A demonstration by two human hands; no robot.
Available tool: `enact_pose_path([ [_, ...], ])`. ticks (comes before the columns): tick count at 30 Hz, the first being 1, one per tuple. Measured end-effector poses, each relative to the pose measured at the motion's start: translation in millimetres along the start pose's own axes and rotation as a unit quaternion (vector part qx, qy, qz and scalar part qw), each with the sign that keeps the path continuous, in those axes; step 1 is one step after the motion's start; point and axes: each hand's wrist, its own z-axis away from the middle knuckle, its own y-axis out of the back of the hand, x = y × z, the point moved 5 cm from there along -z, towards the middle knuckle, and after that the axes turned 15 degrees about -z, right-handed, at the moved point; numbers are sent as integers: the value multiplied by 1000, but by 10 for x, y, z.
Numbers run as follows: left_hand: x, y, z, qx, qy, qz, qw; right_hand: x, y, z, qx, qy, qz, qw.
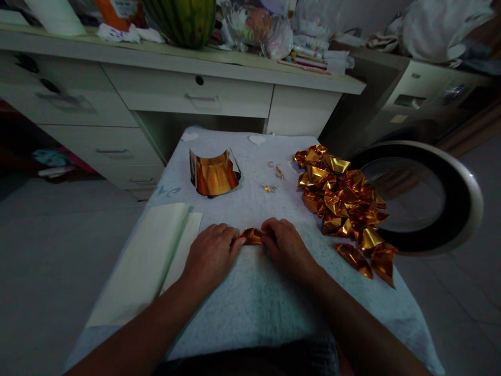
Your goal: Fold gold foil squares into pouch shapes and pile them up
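Between my two hands, low over the cloth-covered table (250, 292), lies a small folded piece of gold foil paper (252, 236). My left hand (214, 249) pinches its left end between thumb and fingers. At the right end, my right hand (286, 244) grips it with curled fingers. A curved stack of gold foil sheets (215, 175) stands beyond my left hand. To the right is a heap of folded gold foil pieces (340, 193), with a few lying apart at its near end. Small gold scraps (270, 188) lie ahead of my hands.
Pale paper sheets (144, 256) lie along the table's left side. Behind stands a white drawer desk (188, 91) bearing a watermelon (182, 21) and plastic bags. A washing machine (410, 104) with its round door (469, 193) swung out stands at the right.
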Motion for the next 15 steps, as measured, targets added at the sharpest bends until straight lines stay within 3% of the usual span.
enact_pose_path([
  [15,22,6,-14,-9,25,-28,999,2,-35,-8,10,-1,29,1000],
])
